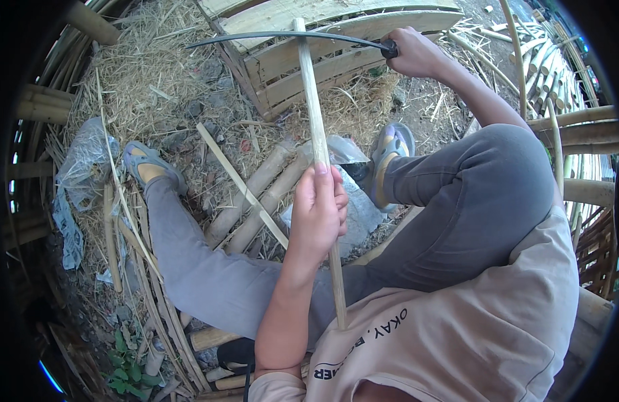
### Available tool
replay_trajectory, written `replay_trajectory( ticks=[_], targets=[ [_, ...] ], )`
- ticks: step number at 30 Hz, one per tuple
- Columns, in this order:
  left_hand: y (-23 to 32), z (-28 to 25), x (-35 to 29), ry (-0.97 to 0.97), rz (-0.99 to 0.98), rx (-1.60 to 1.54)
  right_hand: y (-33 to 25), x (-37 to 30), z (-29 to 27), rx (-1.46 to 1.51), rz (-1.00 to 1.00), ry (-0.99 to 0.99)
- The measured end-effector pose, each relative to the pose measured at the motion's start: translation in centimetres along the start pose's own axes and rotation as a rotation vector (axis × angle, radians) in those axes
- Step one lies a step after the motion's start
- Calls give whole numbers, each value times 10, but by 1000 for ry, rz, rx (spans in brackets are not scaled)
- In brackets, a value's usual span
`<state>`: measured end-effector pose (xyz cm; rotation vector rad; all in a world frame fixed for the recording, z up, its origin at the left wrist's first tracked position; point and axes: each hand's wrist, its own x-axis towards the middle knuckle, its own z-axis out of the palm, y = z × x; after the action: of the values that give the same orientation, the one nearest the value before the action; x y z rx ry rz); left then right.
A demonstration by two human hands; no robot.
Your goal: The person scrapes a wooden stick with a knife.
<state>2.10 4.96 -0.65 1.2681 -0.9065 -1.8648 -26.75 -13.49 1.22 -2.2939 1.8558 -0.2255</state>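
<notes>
A pale, narrow strip of split bamboo (313, 114) runs from near my shirt up toward a wooden crate. My left hand (321, 208) is closed around its lower half, thumb lying along it. In my right hand (415, 53) is the dark handle of a long, curved machete (283, 35), gripped at the upper right. The thin dark blade points left and crosses the strip near its far end. Whether the blade's edge touches the strip or has cut into it, I cannot tell.
A slatted wooden crate (283, 67) stands at the far side. Bamboo poles (266, 177) and another strip (232, 174) lie between my legs on straw-littered ground. Crumpled clear plastic (88, 157) is at the left. Cut bamboo pieces (544, 57) are piled far right.
</notes>
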Motion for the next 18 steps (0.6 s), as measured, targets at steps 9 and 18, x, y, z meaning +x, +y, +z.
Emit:
replay_trajectory(
  ticks=[9,18],
  targets=[
    [3,-17,7,-176,-157,-496,-50,-13,-5,155,-235,-131],
    [-2,-11,10,-12,-131,-314,-65,-24,-8,151,-365,-292]
  ],
)
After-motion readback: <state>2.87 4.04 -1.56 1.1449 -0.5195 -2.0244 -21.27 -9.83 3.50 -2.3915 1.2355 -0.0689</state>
